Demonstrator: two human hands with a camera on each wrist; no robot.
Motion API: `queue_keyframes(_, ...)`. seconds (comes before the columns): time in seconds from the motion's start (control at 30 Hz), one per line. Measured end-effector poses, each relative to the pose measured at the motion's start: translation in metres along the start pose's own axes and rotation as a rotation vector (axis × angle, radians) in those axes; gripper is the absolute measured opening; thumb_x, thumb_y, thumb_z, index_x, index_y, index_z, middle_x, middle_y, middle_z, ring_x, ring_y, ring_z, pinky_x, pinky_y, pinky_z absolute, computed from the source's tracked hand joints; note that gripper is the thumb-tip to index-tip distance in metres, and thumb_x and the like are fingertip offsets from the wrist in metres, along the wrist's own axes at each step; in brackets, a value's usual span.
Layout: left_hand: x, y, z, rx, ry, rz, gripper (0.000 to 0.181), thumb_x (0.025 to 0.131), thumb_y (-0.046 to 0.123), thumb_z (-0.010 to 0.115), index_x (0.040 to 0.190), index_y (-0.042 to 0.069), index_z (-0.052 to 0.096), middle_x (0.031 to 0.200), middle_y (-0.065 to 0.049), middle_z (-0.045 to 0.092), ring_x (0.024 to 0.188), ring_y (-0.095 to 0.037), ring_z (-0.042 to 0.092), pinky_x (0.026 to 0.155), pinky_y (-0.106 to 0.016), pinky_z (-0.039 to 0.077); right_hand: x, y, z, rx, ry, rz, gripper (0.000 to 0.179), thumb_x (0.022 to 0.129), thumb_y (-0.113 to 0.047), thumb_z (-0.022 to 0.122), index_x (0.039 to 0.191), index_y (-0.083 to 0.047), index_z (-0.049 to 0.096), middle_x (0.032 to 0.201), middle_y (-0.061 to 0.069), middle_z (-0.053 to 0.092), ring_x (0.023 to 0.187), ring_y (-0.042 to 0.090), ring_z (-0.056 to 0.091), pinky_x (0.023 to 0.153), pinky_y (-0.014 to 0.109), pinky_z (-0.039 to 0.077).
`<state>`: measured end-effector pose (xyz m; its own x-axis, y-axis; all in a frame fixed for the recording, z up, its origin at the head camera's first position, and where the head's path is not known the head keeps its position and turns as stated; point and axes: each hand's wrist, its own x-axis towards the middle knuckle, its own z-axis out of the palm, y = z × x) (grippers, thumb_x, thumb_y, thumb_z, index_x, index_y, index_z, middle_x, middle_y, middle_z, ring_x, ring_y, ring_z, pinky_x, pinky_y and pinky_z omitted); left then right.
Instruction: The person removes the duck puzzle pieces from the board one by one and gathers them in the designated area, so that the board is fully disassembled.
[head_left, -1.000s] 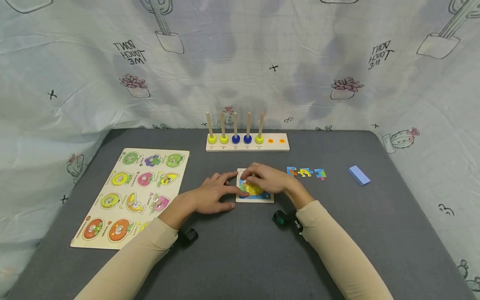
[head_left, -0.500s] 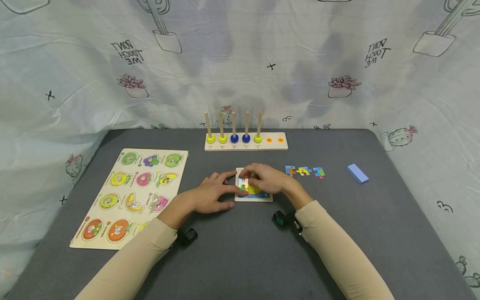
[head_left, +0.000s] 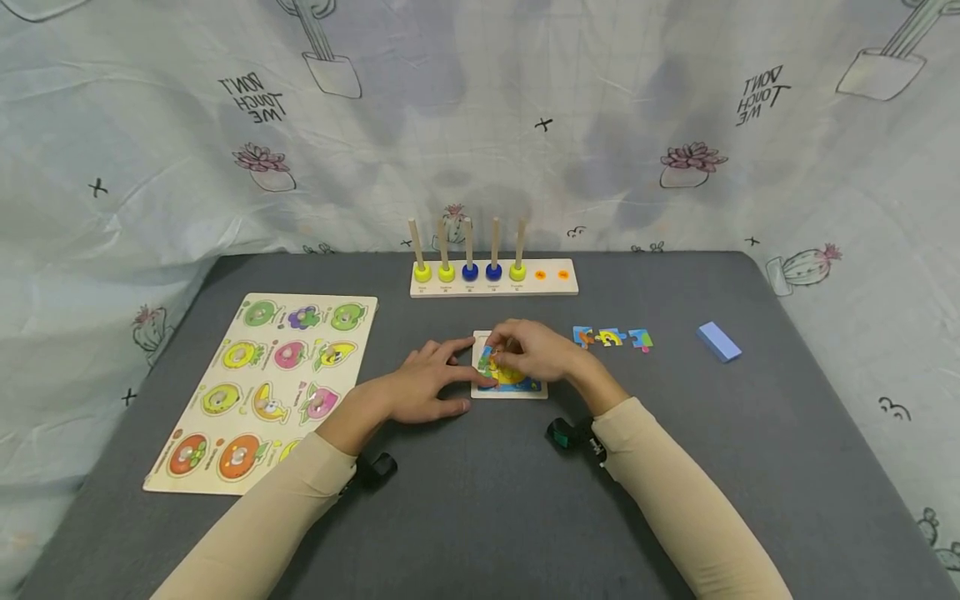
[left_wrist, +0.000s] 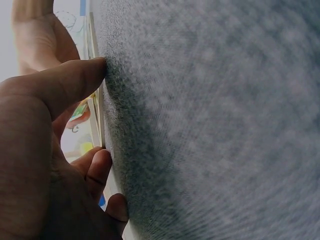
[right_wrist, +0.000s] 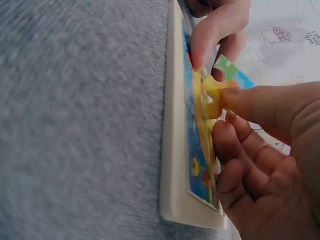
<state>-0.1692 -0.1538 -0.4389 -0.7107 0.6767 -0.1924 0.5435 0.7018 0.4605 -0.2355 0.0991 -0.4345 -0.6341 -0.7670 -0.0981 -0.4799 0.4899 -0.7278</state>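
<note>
A small jigsaw puzzle in a pale frame (head_left: 517, 396) lies on the table between both hands. My right hand (head_left: 536, 354) is over it, pinching a yellow, green and blue puzzle piece (right_wrist: 215, 92) between thumb and fingers. In the right wrist view that piece stands tilted up from the puzzle's surface. My left hand (head_left: 423, 387) lies at the frame's left side, fingers extended, with fingertips touching the frame and puzzle. Three loose pieces lie to the right: an orange-blue piece (head_left: 582, 336), a yellow piece (head_left: 611, 337) and a blue-green piece (head_left: 641, 339). The right hand hides part of the puzzle.
A fruit peg board (head_left: 360, 333) lies at the left, partly under the left forearm. Behind the puzzle stands a counting board (head_left: 465, 290) with upright pegs and yellow and blue rings. A blue block (head_left: 718, 342) sits at the right. A printed curtain (head_left: 480, 100) hangs behind.
The puzzle piece under the right fingers has changed its tilt, and the pale glare near it is gone. The right fingers have shifted slightly; the left hand stays in place.
</note>
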Motion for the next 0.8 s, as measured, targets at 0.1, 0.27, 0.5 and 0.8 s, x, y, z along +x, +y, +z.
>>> queue_keyframes(0.1,0.001,0.0,-0.001,-0.004,0.005,0.004,0.043,0.104,0.04,0.061,0.146,0.044,0.055,0.172,-0.009,0.012,0.134,-0.032,0.036,0.106,-0.062,0.032,-0.001,0.0,-0.003,0.003,0.001,-0.019,0.012,0.104,-0.012,0.062,0.113,-0.009,0.068,0.108,0.004,0.069,0.092,0.016,0.067,0.079,0.034,0.054)
queue_keyframes(0.27,0.002,0.0,-0.001,-0.006,0.009,0.002,0.044,0.103,0.04,0.061,0.146,0.044,0.055,0.172,-0.009,0.012,0.135,-0.032,0.036,0.106,-0.061,0.032,-0.002,-0.003,-0.007,0.006,-0.005,-0.026,0.011,0.104,-0.011,0.062,0.112,-0.008,0.068,0.105,0.004,0.072,0.089,0.016,0.068,0.078,0.034,0.054)
queue_keyframes(0.5,0.001,0.001,-0.002,-0.003,0.015,-0.005,0.044,0.103,0.04,0.062,0.146,0.044,0.055,0.172,-0.009,0.014,0.134,-0.032,0.036,0.105,-0.061,0.033,-0.004,-0.002,-0.007,0.027,-0.009,-0.041,0.013,0.105,-0.012,0.061,0.114,-0.008,0.068,0.1,0.004,0.071,0.088,0.014,0.067,0.078,0.034,0.054)
queue_keyframes(0.8,-0.001,0.001,-0.001,0.003,0.011,-0.011,0.044,0.103,0.039,0.062,0.146,0.045,0.055,0.172,-0.009,0.014,0.132,-0.03,0.037,0.104,-0.059,0.033,-0.011,0.003,-0.007,0.087,0.026,-0.084,0.024,0.106,-0.014,0.06,0.127,-0.006,0.067,0.094,0.004,0.069,0.079,0.016,0.062,0.076,0.036,0.051)
